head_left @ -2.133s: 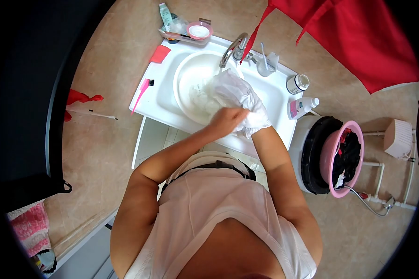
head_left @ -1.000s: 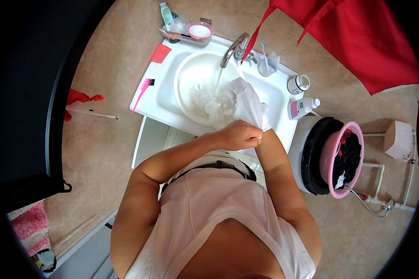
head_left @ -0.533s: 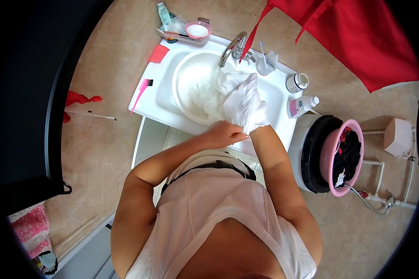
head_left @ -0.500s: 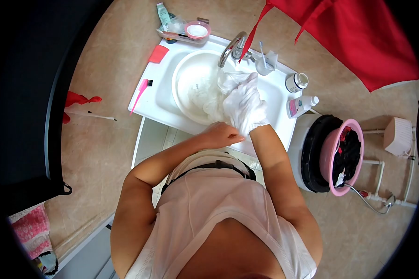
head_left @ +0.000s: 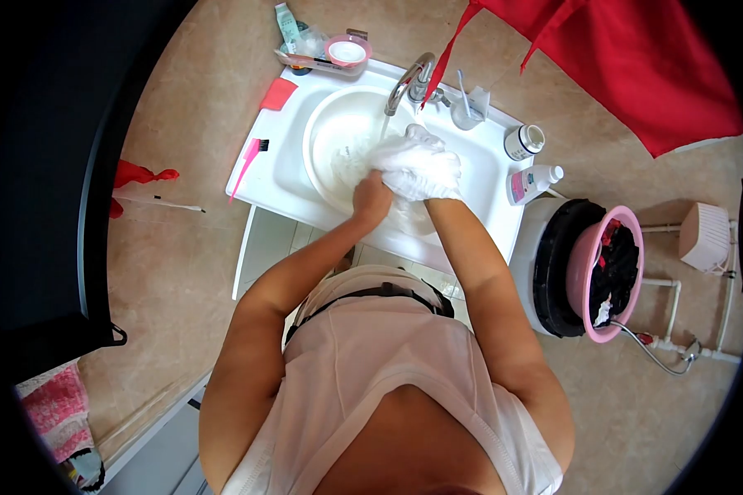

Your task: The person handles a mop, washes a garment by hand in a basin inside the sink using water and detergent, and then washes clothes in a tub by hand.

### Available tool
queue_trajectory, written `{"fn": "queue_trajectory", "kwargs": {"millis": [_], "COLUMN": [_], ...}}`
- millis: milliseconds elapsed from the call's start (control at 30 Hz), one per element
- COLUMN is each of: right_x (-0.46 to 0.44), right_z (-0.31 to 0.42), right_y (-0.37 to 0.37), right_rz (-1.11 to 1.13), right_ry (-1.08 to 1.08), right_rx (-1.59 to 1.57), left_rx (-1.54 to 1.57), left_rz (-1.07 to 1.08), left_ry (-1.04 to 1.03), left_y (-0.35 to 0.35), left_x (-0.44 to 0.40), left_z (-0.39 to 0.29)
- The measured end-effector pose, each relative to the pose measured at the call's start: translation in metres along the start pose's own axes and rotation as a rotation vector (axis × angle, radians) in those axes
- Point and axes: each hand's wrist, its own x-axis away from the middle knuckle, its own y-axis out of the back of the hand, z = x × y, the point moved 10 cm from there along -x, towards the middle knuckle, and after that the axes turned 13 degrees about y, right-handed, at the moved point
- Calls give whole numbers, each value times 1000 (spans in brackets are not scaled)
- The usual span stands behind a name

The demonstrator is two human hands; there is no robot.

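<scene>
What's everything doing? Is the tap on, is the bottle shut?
Tap, running
White cloth, bunched up
Left hand, touching the cloth
Right hand, hidden by the cloth
White basin, holding water
Toothbrush, leaning in a cup
Pink brush, lying down
White bottle, capped
Pink tub, holding dark fabric

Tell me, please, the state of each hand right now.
Left hand: closed on the white cloth.
Right hand: hidden by the white cloth; open or closed cannot be told.
</scene>
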Motion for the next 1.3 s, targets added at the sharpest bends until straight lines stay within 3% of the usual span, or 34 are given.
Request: {"fn": "queue_trajectory", "kwargs": {"millis": [133,267,333,367,400,433,467,533,567,600,667,767,867,967,1033,1100,1133,1200,1267,1300], "right_x": [-12,-7,11,34,32,30,29,8,-2,-4,-15,-19,-16,-17,-19,-9,-1,16,19,16], "right_z": [-25,-31,5,49,60,64,66,76,94,114,127,133,154,150,117,83,61,60,75,69], "right_y": [-16,-45,-53,-49,-35,-20,-5,41,77,90,130,167,168,126,78,29,3,-35,-56,-60], "right_rz": [211,475,663,767,747,725,700,477,257,286,15,-268,-394,-265,-114,221,351,472,309,330], "right_ry": [-29,-38,-110,-296,-303,-310,-317,-190,-59,-83,116,147,182,215,249,118,127,74,290,218], "right_rx": [411,514,141,-247,-272,-298,-326,-108,117,10,-58,-182,-285,-149,-52,484,574,451,173,145], "left_rx": [482,728,991,1001,1010,1085,1050,975,998,993,983,1104,1056,1173,1176,1183,1186,1172,1132,1085], "left_rz": [-67,-8,2,-20,-41,6,58,164,207,225,259,387,448,686,660,651,656,645,617,630], "left_ry": [75,257,355,446,538,659,646,615,576,585,603,593,629,527,472,421,397,363,338,336], "left_y": [35,46,54,46,33,53,55,64,65,66,67,60,82,82,100,111,114,115,112,110], "left_x": [-31,-65,-78,-111,-138,-107,-106,-105,-101,-98,-95,-98,-68,-68,-49,-35,-32,-26,-22,-22], "left_z": [14,40,62,108,149,128,128,128,123,122,124,122,81,47,14,-10,-18,-30,-37,-36]}}
